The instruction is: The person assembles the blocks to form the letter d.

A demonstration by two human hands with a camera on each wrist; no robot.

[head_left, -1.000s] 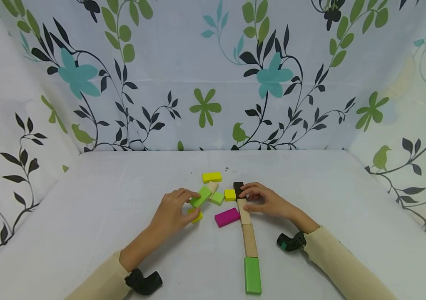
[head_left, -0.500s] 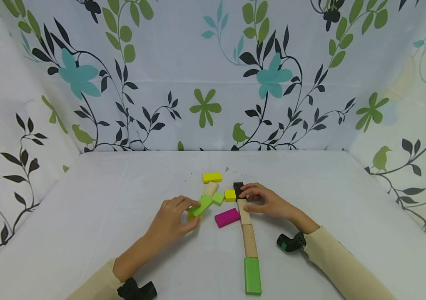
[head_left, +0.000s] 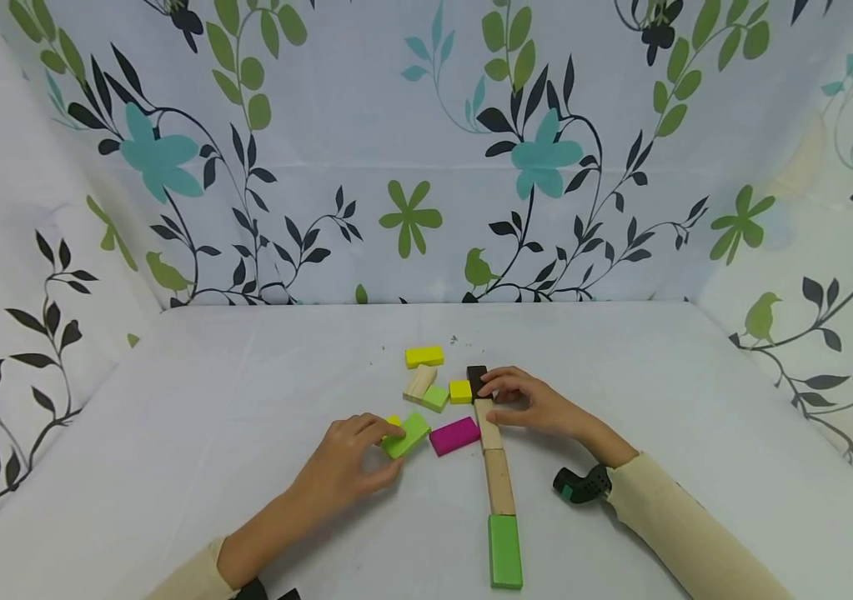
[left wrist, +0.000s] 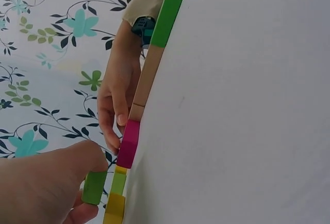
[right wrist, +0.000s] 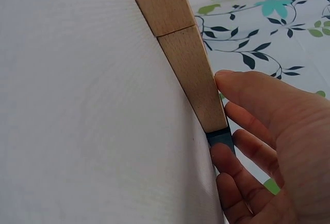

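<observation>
My left hand [head_left: 343, 467] pinches a light green block [head_left: 411, 436] between thumb and fingers; in the left wrist view the green block [left wrist: 94, 188] shows at the fingertips. Just behind it, a small yellow block [head_left: 392, 420] is partly covered. On the right, a straight row of blocks runs away from me: a green block [head_left: 505, 552], two plain wooden ones, then a black block [head_left: 474, 373] at the far end. My right hand [head_left: 539, 408] rests loosely along the row, thumb touching the farther wooden block [right wrist: 196, 80], fingers against the black one.
A magenta block [head_left: 454, 436] lies slanted, its corner close to the row. Farther back are a yellow square block [head_left: 459, 392], a small light green block [head_left: 436, 398], a wooden block [head_left: 419, 383] and a yellow block [head_left: 424, 357]. Patterned cloth [head_left: 321, 167] encloses the white surface.
My left hand has drawn the light green block toward me and slightly right, away from the wooden block and toward the magenta one. My right hand stays put.
</observation>
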